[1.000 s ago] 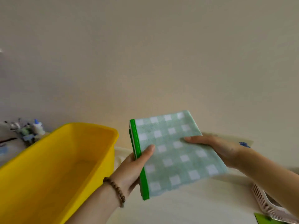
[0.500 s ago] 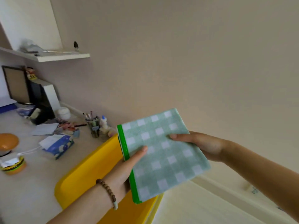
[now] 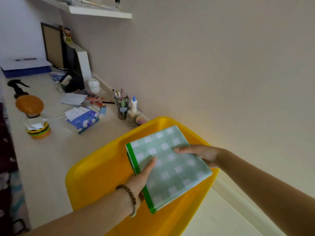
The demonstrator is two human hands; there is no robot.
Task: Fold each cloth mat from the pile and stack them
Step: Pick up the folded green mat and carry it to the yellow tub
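Note:
A folded cloth mat (image 3: 170,167), pale green with white checks and a bright green trim along its left edge, is held flat in the air above a yellow plastic bin (image 3: 95,181). My left hand (image 3: 141,178) grips the trimmed edge, thumb on top. My right hand (image 3: 201,154) holds the mat's right side, thumb lying across the top. The bin's inside is mostly hidden by the mat and my arms. No pile of other mats is in view.
The bin sits on a pale desk (image 3: 47,159) against a beige wall. To the left lie a tissue pack (image 3: 81,119), a pen cup (image 3: 121,106), a glue bottle (image 3: 133,103), burger-shaped items (image 3: 38,132), a spray bottle (image 3: 17,88) and a shelf (image 3: 100,11) overhead.
The view has swung left and down, bringing the desk clutter and shelf into sight. Both hands carried the folded mat leftward until it hangs over the yellow bin; the grip is unchanged.

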